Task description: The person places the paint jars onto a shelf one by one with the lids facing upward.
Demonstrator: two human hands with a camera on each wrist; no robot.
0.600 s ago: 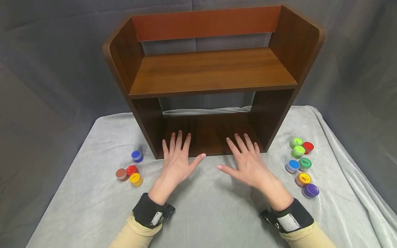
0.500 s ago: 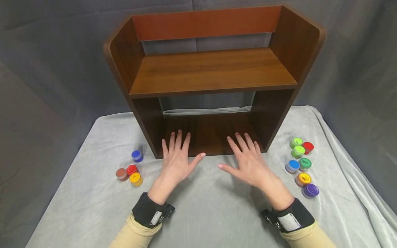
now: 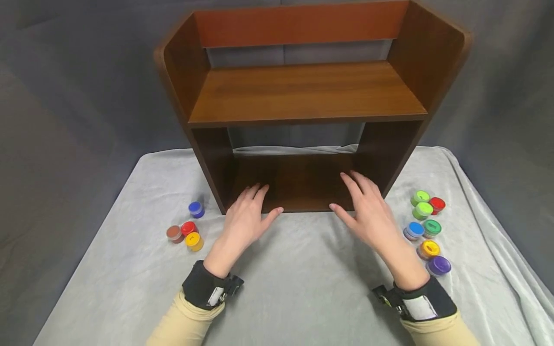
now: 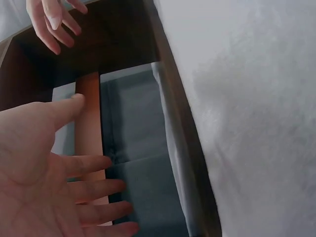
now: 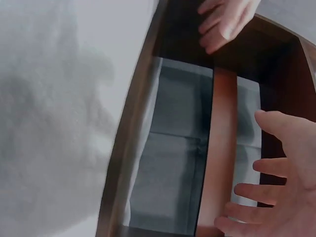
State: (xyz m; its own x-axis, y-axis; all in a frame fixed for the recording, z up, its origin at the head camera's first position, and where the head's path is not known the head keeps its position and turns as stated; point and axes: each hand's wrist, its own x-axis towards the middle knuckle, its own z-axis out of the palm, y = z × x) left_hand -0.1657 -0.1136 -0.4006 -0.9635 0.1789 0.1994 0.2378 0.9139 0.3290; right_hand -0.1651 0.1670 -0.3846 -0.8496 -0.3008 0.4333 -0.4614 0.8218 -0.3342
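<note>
In the head view, both hands reach toward the lower opening of a dark brown wooden shelf unit (image 3: 309, 91). My left hand (image 3: 245, 218) is at the left of the opening, fingers loosely spread, holding nothing. Farther right, my right hand (image 3: 370, 211) overlaps the front edge of the bottom board (image 3: 298, 185) with its fingers relaxed and nothing in them. The left wrist view shows the left hand (image 4: 44, 177) palm toward the camera with fingers apart. Likewise the right hand (image 5: 281, 182) appears with its palm free in the right wrist view.
Small lidded paint pots stand on the grey cloth: blue (image 3: 196, 209), red (image 3: 188, 228), brown (image 3: 175, 234) and yellow (image 3: 194, 241) at left. At right are several more, among them a purple pot (image 3: 438, 265) and a light blue pot (image 3: 413, 231) beside the right forearm.
The right hand has moved to the right and turned, its fingers now closer together. The left hand's fingers have drawn together a little. The head view has shifted slightly.
</note>
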